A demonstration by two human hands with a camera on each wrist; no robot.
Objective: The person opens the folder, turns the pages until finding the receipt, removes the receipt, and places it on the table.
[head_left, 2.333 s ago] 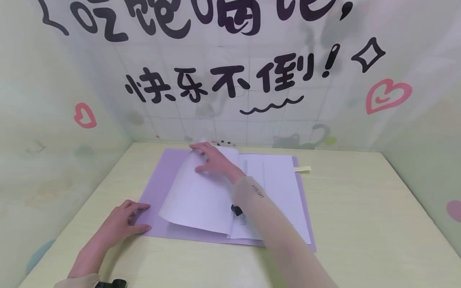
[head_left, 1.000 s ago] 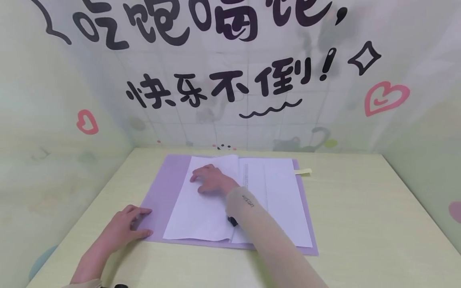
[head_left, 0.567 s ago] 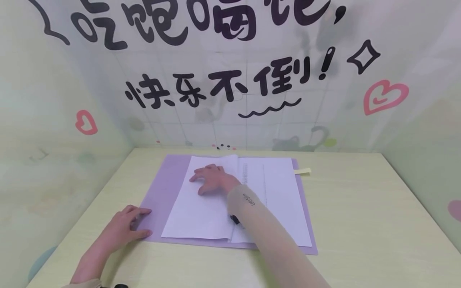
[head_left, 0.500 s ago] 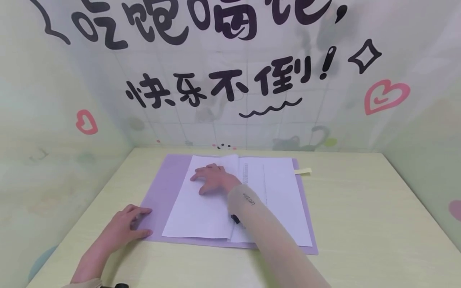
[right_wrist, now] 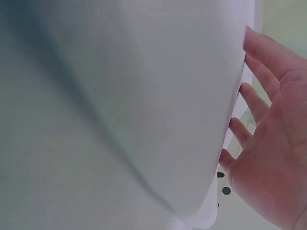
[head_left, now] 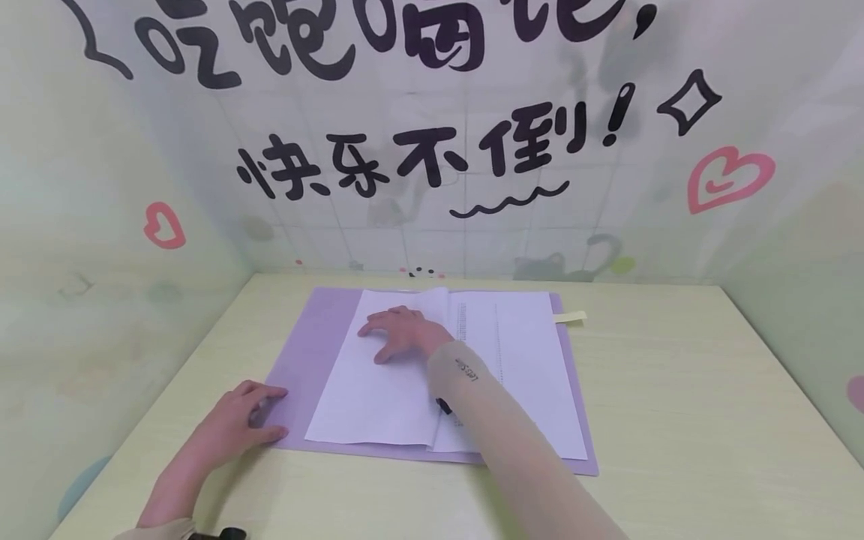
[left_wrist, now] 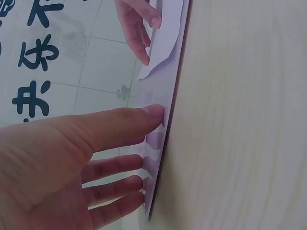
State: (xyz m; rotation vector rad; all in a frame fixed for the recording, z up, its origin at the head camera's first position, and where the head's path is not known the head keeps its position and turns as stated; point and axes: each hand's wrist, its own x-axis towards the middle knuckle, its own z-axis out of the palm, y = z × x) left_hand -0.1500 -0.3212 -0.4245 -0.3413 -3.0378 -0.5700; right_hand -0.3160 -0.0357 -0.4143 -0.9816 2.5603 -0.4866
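A purple folder (head_left: 307, 360) lies open on the table with white sheets inside. The left-hand page (head_left: 367, 409) is blank and slightly wavy along its lower edge; the right-hand page (head_left: 536, 375) carries faint print near the fold. My right hand (head_left: 401, 334) rests its spread fingertips on the upper part of the left page, and its sleeve covers some of the right one. At the folder's lower left edge, the fingertips and thumb of my left hand (head_left: 232, 420) touch the cover. In the left wrist view those fingers (left_wrist: 117, 165) are extended onto the purple surface.
A pale yellow strip (head_left: 570, 318) sticks out past the folder's right side. The light wooden table (head_left: 682, 405) extends around it. Behind stands a wall (head_left: 412, 240) with black lettering, and side walls flank the table.
The raised sheet under my right hand has come down flat on the left side. That hand has moved a little nearer to me. My left hand has stayed at the folder's edge.
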